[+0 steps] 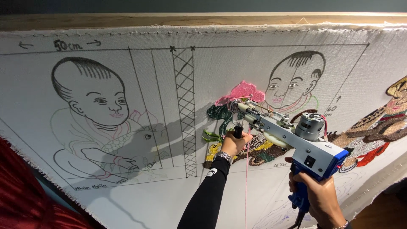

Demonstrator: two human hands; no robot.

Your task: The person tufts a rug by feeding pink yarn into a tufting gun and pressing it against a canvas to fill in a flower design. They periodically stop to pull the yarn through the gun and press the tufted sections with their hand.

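A blue and silver tufting gun (292,135) points its needle into a pink tufted patch (241,91) on a white stretched cloth (161,76). My left hand (234,142), in a black sleeve with a wristwatch, grips the gun's black front handle. My right hand (320,193) holds the blue rear grip. A pink yarn strand (246,178) hangs down from the gun. Around the needle lie green, yellow and brown tufted areas (220,114).
The cloth carries outline drawings of two children, left (95,106) and right (294,80), plus a cross-hatched vertical strip (185,110). A wooden frame bar (203,19) runs along the top. Tufted coloured figures (381,127) fill the right edge. Red fabric (25,199) lies bottom left.
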